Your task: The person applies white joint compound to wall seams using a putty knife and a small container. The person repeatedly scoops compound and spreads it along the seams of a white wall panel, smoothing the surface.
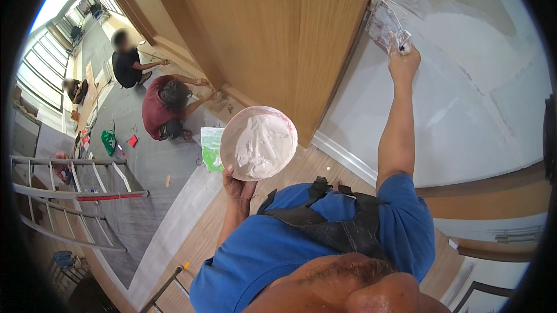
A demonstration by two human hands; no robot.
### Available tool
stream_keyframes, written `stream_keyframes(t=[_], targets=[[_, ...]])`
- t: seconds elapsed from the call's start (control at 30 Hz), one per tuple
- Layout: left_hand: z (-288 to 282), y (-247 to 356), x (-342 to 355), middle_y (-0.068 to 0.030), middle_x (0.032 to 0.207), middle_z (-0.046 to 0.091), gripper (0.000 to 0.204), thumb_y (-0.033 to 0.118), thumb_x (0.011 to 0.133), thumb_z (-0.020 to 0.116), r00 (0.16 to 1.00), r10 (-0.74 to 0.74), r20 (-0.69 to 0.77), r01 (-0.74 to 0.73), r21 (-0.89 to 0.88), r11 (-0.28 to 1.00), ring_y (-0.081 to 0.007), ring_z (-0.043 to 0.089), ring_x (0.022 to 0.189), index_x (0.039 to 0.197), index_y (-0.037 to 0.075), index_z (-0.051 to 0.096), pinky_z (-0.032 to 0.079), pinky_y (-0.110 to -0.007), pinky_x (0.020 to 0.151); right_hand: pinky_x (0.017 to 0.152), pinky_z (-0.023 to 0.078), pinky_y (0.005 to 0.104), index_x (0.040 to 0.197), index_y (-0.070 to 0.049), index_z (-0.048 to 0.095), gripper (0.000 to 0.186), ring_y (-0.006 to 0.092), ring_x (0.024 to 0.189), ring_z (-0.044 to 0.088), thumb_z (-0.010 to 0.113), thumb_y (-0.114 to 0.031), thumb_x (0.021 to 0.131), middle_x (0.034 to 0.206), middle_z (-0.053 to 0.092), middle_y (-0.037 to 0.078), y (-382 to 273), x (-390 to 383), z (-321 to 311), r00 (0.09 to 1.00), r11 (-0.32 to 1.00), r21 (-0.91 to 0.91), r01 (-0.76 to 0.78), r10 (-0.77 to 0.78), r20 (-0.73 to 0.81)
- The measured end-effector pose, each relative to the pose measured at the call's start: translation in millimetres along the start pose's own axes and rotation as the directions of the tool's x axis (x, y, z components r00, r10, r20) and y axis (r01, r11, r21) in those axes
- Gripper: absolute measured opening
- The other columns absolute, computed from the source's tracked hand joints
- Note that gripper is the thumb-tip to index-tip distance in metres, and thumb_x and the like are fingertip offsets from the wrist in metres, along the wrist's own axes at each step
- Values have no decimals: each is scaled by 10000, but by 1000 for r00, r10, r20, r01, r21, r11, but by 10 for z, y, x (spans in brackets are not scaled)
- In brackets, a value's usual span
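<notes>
My left hand (234, 186) holds a round tub (256, 144) of pale putty from underneath, at chest height. My right hand (404, 58) grips a putty-smeared scraper (384, 20), raised against the white wall (452, 104) just beside the edge of a tall wood-grain panel (278, 34). The wall has grey and white patches and a seam running down it. Behind the tub, a green-and-white object (210, 149) is partly hidden.
Two co-workers (161, 104) (123, 66) crouch along the panel's base at left; another person (75, 91) sits farther off. Aluminium ladders (93, 195) stand at lower left. A green bag (108, 141) and a red item (132, 140) lie on the grey floor covering (151, 226).
</notes>
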State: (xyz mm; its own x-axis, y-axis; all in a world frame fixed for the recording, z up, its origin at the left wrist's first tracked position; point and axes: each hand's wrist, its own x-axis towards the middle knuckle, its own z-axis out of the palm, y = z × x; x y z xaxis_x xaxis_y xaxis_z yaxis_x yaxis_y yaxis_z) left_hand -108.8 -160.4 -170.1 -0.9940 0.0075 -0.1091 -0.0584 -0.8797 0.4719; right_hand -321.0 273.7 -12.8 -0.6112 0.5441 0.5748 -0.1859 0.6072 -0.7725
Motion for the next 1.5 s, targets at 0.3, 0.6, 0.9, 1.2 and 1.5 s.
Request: stream_keyframes(t=[0.3, 0.6, 0.9, 1.2, 1.5], targets=[[59, 0, 55, -138, 1443, 489, 848, 288, 765, 744, 1000, 17, 19, -17, 2, 1000, -332, 480, 1326, 1497, 100, 359, 386, -536, 1134, 598, 466, 405, 887, 4, 737, 314, 291, 540, 565, 759, -306, 842, 593, 614, 165, -31, 262, 102, 1000, 992, -123, -1, 2, 11], [138, -15, 33, -139, 1442, 490, 839, 279, 763, 743, 999, 42, 2, -42, 12, 999, -328, 473, 1333, 1489, 88, 367, 378, -530, 1139, 644, 507, 453, 788, 13, 706, 267, 374, 633, 661, 760, -248, 780, 641, 658, 197, -88, 260, 238, 997, 985, -174, -20, 8, -73], [78, -75, 22, -141, 1457, 480, 815, 267, 777, 722, 993, 114, -13, -113, 19, 993, -333, 465, 1342, 1490, 87, 370, 363, -532, 1145, 599, 494, 435, 809, 12, 723, 242, 360, 603, 650, 741, -229, 816, 667, 667, 199, 341, -61, 115, 970, 990, -139, -17, -17, -241], [124, -41, 30, -141, 1457, 466, 848, 298, 775, 742, 996, 79, -28, -78, 35, 996, -337, 457, 1343, 1501, 99, 350, 375, -539, 1137, 545, 445, 395, 783, 34, 705, 285, 236, 499, 568, 739, -241, 850, 575, 627, 151, 69, 137, 171, 947, 957, -182, 227, -261, -186], [117, -38, 35, -133, 1457, 469, 841, 281, 769, 745, 997, 71, -1, -71, 5, 997, -335, 453, 1345, 1495, 103, 360, 366, -536, 1143, 541, 432, 421, 636, 7, 583, 320, 304, 475, 530, 736, -206, 820, 518, 549, 160, -275, 242, 350, 987, 985, -120, 123, -133, -85]])
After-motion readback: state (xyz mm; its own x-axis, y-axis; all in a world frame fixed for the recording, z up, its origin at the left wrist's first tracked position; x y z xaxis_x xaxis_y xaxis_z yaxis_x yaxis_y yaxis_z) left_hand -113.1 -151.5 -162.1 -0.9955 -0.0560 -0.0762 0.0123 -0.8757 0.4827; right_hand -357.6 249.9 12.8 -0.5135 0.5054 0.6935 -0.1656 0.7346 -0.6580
